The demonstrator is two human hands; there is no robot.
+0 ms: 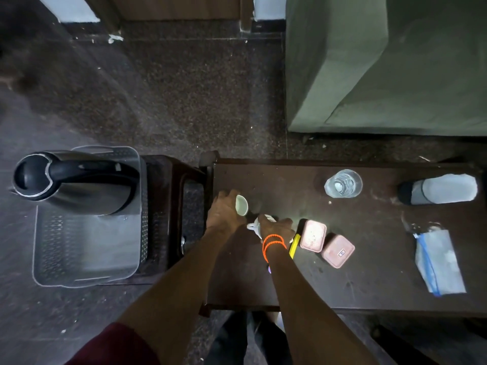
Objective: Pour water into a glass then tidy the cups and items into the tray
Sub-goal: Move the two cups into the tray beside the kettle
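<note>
A tray (87,259) sits on a stool (168,206) to the left of the table (369,280), and a kettle (76,180) stands in the tray's far end. At the table's left edge the left hand (224,212) holds a cup (242,205) tilted on its side. Just to its right the right hand (276,229) rests over a second cup (257,225). Right of that hand lie two small boxes (326,243), side by side and touching. Farther back stands a glass (343,183), and to its right a bottle (438,189) lies on its side. A pouch (438,262) lies near the table's right end, in front of the bottle.
</note>
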